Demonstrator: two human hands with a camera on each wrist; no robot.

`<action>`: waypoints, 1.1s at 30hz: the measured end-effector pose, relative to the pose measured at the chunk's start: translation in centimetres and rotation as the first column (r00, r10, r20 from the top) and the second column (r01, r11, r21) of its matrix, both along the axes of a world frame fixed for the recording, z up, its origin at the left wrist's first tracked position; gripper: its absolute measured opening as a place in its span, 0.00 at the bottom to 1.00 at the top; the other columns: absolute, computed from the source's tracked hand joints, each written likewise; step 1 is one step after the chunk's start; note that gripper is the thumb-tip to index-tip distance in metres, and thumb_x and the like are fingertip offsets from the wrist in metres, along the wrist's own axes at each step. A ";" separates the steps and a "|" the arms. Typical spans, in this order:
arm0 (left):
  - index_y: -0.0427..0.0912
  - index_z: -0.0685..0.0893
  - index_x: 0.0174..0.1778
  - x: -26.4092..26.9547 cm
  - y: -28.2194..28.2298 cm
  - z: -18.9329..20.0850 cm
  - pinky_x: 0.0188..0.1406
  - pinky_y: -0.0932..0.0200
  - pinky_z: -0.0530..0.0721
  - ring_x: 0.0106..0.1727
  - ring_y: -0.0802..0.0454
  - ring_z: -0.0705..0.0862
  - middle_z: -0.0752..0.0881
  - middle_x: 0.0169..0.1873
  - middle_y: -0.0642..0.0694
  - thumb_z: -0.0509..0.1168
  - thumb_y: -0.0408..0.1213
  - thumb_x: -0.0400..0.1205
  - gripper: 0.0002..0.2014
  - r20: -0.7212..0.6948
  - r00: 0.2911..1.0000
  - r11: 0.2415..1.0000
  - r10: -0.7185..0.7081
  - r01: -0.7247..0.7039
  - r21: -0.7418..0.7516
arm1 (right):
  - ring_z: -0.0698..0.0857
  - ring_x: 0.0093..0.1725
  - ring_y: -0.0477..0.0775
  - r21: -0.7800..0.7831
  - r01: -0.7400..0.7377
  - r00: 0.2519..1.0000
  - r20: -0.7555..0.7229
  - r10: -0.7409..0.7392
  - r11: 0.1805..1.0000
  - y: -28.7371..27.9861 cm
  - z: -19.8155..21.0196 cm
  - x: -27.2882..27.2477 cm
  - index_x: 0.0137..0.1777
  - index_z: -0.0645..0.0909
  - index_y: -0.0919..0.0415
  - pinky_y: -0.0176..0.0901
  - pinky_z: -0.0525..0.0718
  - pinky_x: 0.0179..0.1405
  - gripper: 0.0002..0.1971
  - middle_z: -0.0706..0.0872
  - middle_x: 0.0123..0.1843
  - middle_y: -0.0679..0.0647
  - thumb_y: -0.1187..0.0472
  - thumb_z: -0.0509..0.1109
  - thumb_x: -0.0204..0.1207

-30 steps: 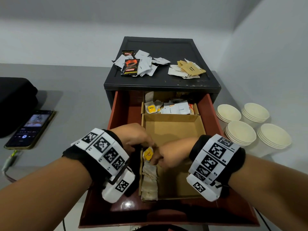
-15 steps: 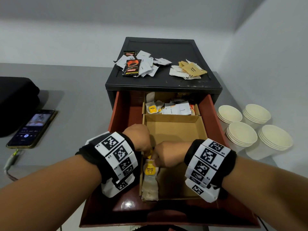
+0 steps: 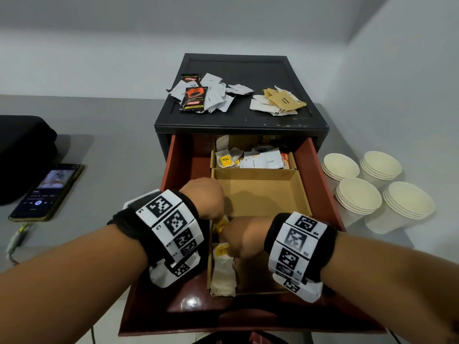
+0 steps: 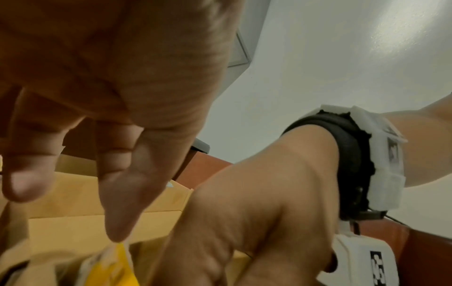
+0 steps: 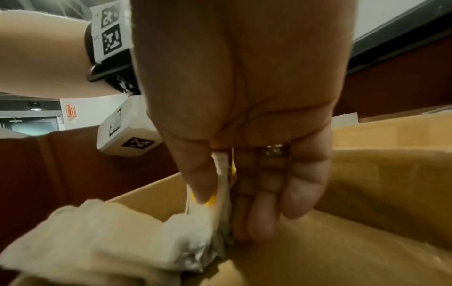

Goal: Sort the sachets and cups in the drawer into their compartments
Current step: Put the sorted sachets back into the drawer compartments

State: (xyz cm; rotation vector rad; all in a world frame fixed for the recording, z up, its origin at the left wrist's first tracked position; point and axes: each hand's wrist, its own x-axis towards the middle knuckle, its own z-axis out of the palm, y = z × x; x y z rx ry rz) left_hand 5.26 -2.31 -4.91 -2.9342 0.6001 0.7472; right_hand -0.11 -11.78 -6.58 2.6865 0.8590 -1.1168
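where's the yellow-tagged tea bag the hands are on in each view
Head: tea bag, lower centre, between the left hand and right hand, at the box's left edge.
Left wrist: bottom edge, yellow tag under the left fingertips.
Right wrist: centre, pinched between right thumb and fingers.
Shared landmark: the cardboard box.

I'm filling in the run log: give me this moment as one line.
right hand: pinches white-and-yellow tea sachets | left hand: beside, grip unclear | place: brown cardboard compartment, red drawer
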 end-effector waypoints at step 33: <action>0.43 0.87 0.59 -1.3 -0.9 0.5 0.55 0.57 0.82 0.60 0.48 0.83 0.87 0.57 0.47 0.75 0.37 0.73 0.18 -0.140 0.988 0.997 -0.065 0.059 -0.050 | 0.69 0.31 0.52 0.057 -0.216 0.975 0.067 0.212 0.975 0.1 0.2 -2.0 0.30 0.69 0.59 0.39 0.62 0.25 0.16 0.70 0.30 0.51 0.60 0.66 0.79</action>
